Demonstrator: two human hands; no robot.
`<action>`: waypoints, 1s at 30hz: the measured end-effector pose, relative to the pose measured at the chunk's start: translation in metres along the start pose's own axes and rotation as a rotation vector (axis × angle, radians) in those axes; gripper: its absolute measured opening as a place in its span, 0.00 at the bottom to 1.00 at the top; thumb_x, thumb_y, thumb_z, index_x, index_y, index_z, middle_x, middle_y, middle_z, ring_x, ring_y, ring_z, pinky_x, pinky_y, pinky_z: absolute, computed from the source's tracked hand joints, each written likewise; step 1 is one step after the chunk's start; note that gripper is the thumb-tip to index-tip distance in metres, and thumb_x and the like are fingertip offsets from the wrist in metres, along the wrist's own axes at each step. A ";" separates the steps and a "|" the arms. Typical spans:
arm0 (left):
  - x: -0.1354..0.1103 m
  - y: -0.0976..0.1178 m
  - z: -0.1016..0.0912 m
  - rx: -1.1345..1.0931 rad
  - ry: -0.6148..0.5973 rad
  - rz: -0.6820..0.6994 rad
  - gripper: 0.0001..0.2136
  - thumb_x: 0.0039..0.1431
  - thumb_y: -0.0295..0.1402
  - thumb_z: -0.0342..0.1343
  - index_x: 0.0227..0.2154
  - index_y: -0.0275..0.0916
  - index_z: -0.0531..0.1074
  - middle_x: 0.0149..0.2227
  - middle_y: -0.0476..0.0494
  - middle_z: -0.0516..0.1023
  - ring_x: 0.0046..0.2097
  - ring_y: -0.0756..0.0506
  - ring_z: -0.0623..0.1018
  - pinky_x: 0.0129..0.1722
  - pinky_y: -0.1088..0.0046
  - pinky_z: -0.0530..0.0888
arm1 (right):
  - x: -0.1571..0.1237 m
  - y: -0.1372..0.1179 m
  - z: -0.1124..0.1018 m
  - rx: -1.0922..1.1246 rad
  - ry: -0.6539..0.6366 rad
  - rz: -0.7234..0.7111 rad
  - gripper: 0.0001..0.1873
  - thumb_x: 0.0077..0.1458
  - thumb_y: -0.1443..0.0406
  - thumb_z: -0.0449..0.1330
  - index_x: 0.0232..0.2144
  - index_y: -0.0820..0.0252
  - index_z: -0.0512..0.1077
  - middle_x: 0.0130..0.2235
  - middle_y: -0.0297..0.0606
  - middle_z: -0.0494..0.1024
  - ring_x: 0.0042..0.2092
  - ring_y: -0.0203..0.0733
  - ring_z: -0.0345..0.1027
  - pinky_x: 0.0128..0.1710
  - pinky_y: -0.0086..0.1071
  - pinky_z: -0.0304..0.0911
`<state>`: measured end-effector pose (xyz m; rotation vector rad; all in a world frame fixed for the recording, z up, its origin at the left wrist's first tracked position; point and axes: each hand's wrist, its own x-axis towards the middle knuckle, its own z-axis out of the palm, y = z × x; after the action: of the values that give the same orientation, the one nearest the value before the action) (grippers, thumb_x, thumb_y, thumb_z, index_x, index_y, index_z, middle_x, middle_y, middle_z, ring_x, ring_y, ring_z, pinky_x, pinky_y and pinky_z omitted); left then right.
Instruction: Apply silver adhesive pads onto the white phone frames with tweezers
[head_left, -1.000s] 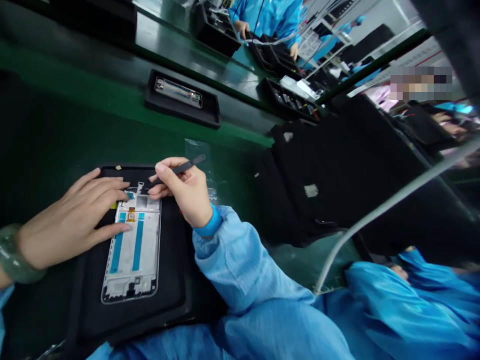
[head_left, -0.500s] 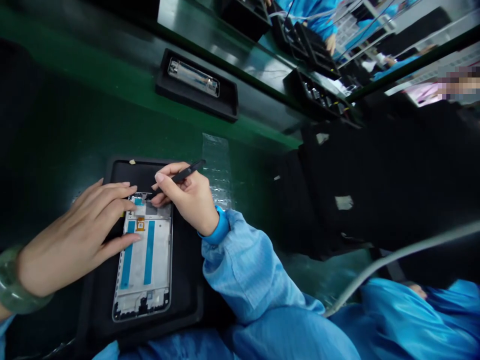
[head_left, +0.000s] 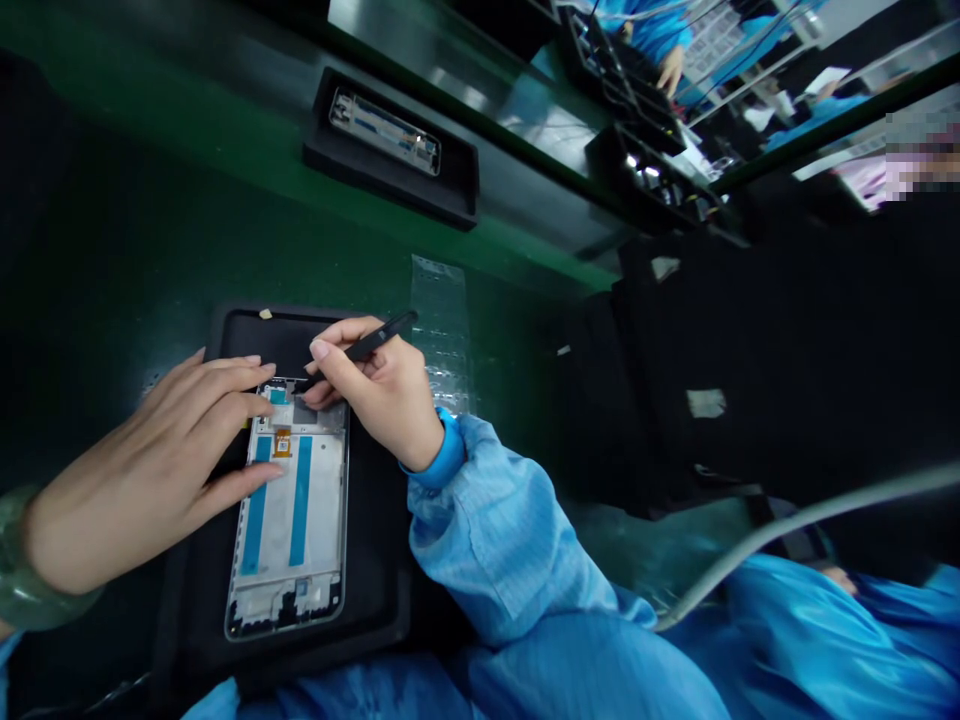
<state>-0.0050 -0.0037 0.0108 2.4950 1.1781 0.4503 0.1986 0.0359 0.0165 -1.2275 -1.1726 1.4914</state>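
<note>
A white phone frame (head_left: 289, 530) with two blue strips and a small orange part lies on a black mat (head_left: 375, 600). My left hand (head_left: 150, 470) spreads over its upper half, fingertips near the top end and thumb across the face. My right hand (head_left: 382, 395) grips black tweezers (head_left: 379, 338), their tip hidden behind my fingers just over the frame's top end. A pale green bangle (head_left: 37, 560) circles my left wrist, and a blue sleeve (head_left: 502, 530) covers my right arm.
A clear plastic strip (head_left: 441, 330) lies beyond the mat on the green bench (head_left: 225, 240). A black tray (head_left: 390, 150) holds another phone frame. Black parts trays (head_left: 645, 170), a black padded cover (head_left: 750, 400), a grey cable (head_left: 795, 540) and blue-sleeved co-workers (head_left: 667, 30) stand to the right.
The whole view has shifted and turned as my head moved, so the bench and trays sit higher in the picture. Both hands stay at the frame's top end, with the tweezers still held.
</note>
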 end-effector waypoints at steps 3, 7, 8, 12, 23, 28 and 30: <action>0.000 0.000 0.000 0.010 0.006 0.001 0.23 0.62 0.50 0.48 0.52 0.40 0.65 0.57 0.38 0.67 0.62 0.37 0.65 0.61 0.48 0.62 | 0.000 0.001 0.000 -0.008 -0.002 -0.005 0.15 0.50 0.55 0.65 0.32 0.59 0.68 0.24 0.27 0.73 0.23 0.32 0.74 0.23 0.23 0.72; 0.001 0.001 0.000 0.014 0.002 0.008 0.22 0.62 0.48 0.48 0.54 0.41 0.65 0.58 0.38 0.66 0.62 0.35 0.64 0.60 0.47 0.63 | 0.000 0.002 -0.001 -0.013 -0.007 -0.020 0.15 0.50 0.55 0.64 0.32 0.59 0.68 0.25 0.27 0.73 0.23 0.33 0.74 0.24 0.24 0.72; 0.001 0.001 -0.001 0.022 -0.003 0.012 0.22 0.62 0.47 0.48 0.54 0.42 0.65 0.58 0.38 0.66 0.62 0.35 0.64 0.60 0.47 0.64 | 0.000 0.003 -0.001 -0.020 -0.007 -0.023 0.15 0.51 0.55 0.64 0.33 0.59 0.68 0.25 0.28 0.73 0.24 0.33 0.74 0.24 0.24 0.72; 0.004 0.003 -0.002 0.068 -0.031 0.021 0.20 0.64 0.45 0.46 0.55 0.43 0.67 0.56 0.37 0.67 0.60 0.33 0.65 0.58 0.45 0.65 | -0.001 0.003 -0.001 -0.081 -0.017 -0.058 0.15 0.52 0.54 0.63 0.33 0.58 0.68 0.27 0.29 0.74 0.25 0.33 0.75 0.26 0.25 0.73; 0.006 0.007 -0.001 0.178 0.014 0.074 0.19 0.65 0.41 0.45 0.53 0.37 0.68 0.55 0.34 0.69 0.58 0.34 0.68 0.60 0.45 0.62 | -0.004 0.001 -0.003 -0.055 0.154 -0.176 0.14 0.54 0.53 0.62 0.36 0.56 0.68 0.32 0.30 0.75 0.29 0.33 0.75 0.31 0.27 0.75; 0.003 0.006 0.003 0.136 0.012 0.026 0.20 0.64 0.42 0.47 0.56 0.39 0.66 0.57 0.35 0.68 0.60 0.35 0.66 0.62 0.46 0.61 | 0.000 0.006 -0.005 -0.050 0.068 -0.173 0.16 0.54 0.54 0.63 0.40 0.55 0.67 0.37 0.34 0.76 0.36 0.36 0.76 0.39 0.31 0.75; 0.003 0.006 0.004 0.140 0.015 0.028 0.22 0.64 0.42 0.47 0.57 0.38 0.65 0.57 0.34 0.68 0.60 0.34 0.66 0.62 0.45 0.60 | 0.000 0.008 -0.006 -0.080 0.026 -0.180 0.15 0.55 0.55 0.61 0.41 0.55 0.66 0.38 0.34 0.77 0.37 0.37 0.76 0.39 0.32 0.74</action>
<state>0.0023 -0.0059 0.0107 2.6339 1.2210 0.4078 0.2043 0.0352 0.0084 -1.1586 -1.3004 1.3027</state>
